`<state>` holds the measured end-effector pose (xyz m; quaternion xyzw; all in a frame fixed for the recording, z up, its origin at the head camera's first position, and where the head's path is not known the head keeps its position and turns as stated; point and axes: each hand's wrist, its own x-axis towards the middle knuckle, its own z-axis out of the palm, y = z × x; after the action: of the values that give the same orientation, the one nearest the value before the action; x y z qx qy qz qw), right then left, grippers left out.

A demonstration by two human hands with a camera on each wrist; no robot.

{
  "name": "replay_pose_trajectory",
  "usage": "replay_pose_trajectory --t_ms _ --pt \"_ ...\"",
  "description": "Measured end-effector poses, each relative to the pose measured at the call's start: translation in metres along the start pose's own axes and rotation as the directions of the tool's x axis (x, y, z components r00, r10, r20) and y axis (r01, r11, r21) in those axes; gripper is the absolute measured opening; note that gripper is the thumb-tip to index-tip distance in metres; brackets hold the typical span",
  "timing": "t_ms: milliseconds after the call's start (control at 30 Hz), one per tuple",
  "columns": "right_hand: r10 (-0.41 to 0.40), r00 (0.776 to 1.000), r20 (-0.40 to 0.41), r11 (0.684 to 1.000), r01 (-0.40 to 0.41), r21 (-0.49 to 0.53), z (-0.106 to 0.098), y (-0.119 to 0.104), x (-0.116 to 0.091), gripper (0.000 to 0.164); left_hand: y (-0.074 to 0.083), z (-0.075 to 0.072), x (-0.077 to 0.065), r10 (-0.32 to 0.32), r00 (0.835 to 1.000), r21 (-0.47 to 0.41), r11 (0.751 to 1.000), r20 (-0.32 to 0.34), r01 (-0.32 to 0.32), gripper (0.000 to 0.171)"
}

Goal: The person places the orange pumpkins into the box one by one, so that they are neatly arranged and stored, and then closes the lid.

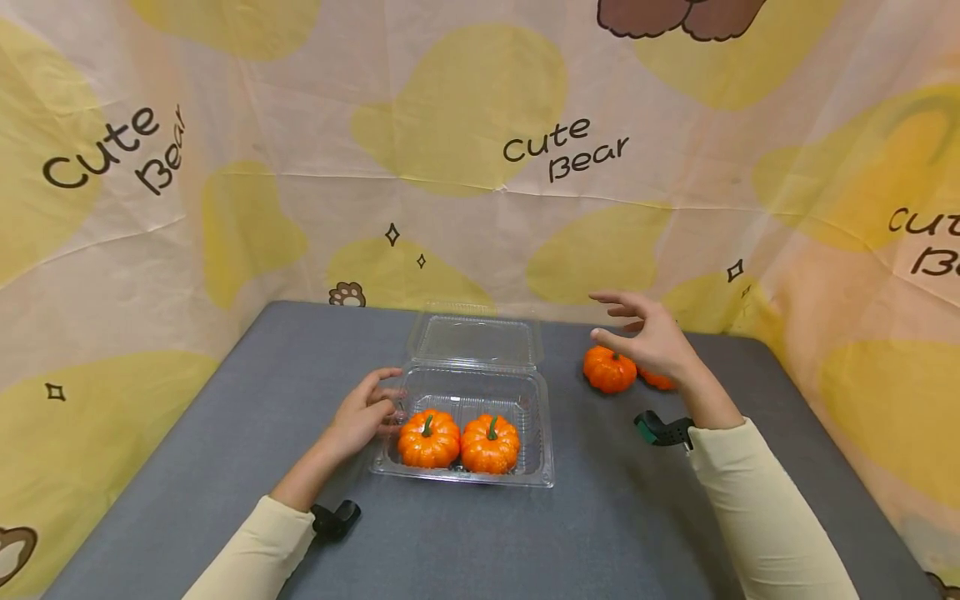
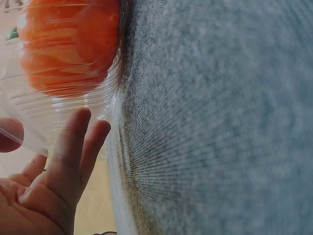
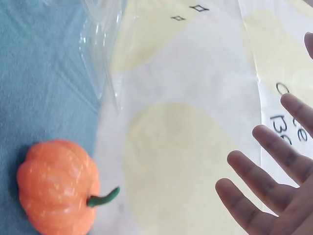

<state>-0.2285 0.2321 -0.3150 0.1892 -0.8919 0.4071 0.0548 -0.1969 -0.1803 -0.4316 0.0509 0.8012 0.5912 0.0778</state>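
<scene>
A clear plastic clamshell box (image 1: 534,442) lies on the table with its lid (image 1: 476,340) folded back. Two small orange toy pumpkins, a left one (image 1: 429,439) and a right one (image 1: 491,445), sit side by side in its front half. My left hand (image 1: 360,419) is at the box's left wall, fingers fairly straight; firm contact is hard to judge. In the left wrist view, its fingers (image 2: 68,152) lie alongside the ribbed plastic. My right hand (image 1: 651,337) hovers, fingers spread and holding nothing, above another pumpkin (image 1: 610,370) and a partly hidden one (image 1: 657,380).
A grey cloth covers the table (image 1: 225,467). Behind it and at both sides hangs a printed curtain (image 1: 450,125) with yellow patches and lettering. Each wrist wears a dark strap device, the left one (image 1: 336,520) close above the tabletop.
</scene>
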Motion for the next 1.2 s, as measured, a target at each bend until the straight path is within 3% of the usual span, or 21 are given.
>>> replay_pose_trajectory --t_ms 533,833,1200 --pt "0.040 0.987 -0.157 0.999 -0.038 0.016 -0.028 0.031 -0.002 0.052 0.000 -0.001 -0.001 0.004 1.000 -0.007 1.000 0.017 -0.003 0.053" --pt "0.135 0.968 -0.212 0.991 -0.130 0.035 -0.033 0.047 -0.007 0.055 -0.002 -0.001 0.000 0.001 1.000 0.000 1.000 0.012 -0.001 0.052" --pt "0.181 0.949 -0.260 0.983 -0.183 0.014 -0.032 0.076 -0.019 0.057 -0.001 -0.002 -0.001 0.003 1.000 0.006 1.000 0.009 -0.003 0.052"
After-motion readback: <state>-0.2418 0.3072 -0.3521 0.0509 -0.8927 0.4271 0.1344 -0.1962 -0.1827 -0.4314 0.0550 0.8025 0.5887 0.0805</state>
